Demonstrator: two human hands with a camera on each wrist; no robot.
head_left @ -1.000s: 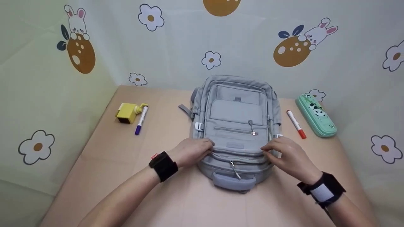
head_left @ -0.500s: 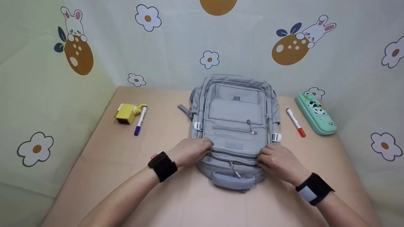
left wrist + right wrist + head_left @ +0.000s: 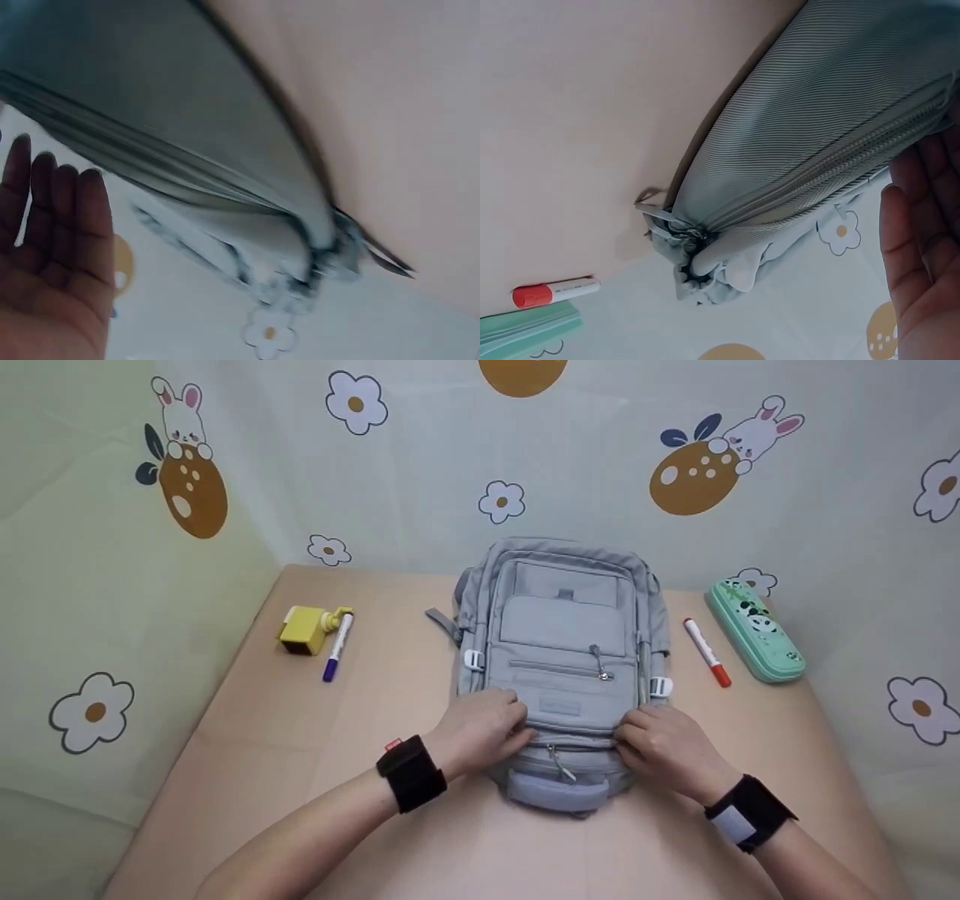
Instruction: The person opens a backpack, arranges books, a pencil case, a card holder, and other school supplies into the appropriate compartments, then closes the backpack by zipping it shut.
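A grey backpack [image 3: 562, 622] lies on the table with its top carry handle [image 3: 559, 793] toward me. My left hand [image 3: 484, 731] is over its left side, near the zipped edge of the front section. In the left wrist view the fingers [image 3: 90, 217] are straight, close to the bag's seam. At the bag's right side my right hand [image 3: 671, 746] holds the edge beside the zipper, fingers curled in. Its fingertips are partly hidden by the bag in the right wrist view. A metal zipper pull [image 3: 561, 763] hangs between the hands.
On the left are a yellow box-shaped item with a crank [image 3: 304, 630] and a purple-capped marker [image 3: 338, 647]. To the right lie a red-capped marker [image 3: 706, 652] and a green panda pencil case [image 3: 756, 630]. A patterned cloth [image 3: 420, 472] hangs around the table.
My right hand has come inward and down onto the bag's edge, fingers closing there. The left hand has shifted right across the front section. The backpack stays in place.
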